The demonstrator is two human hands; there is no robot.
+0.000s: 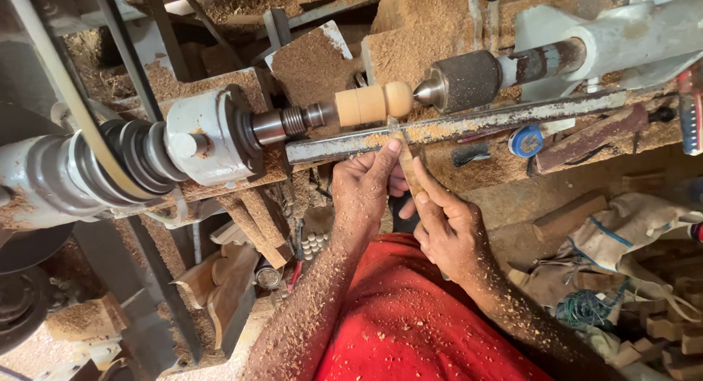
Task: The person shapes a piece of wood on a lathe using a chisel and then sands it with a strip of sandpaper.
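Head view shows a sawdust-covered lathe bench (439,37); left hand (364,187) and right hand (448,231) both grip a wooden-handled chisel (407,165), just below the pale turned workpiece (372,102). Right of them lies a blue tape roll (526,141).

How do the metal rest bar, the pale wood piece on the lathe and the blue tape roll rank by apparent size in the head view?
1. Metal rest bar, by far the longest.
2. Pale wood piece.
3. Blue tape roll, smallest, though not by much.

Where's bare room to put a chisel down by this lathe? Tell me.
Little is bare. The plainest patch is the sawdust-dusted ledge below the tool rest, between the right hand and the blue tape roll. Lower right is crowded with cloth bags and wood offcuts.
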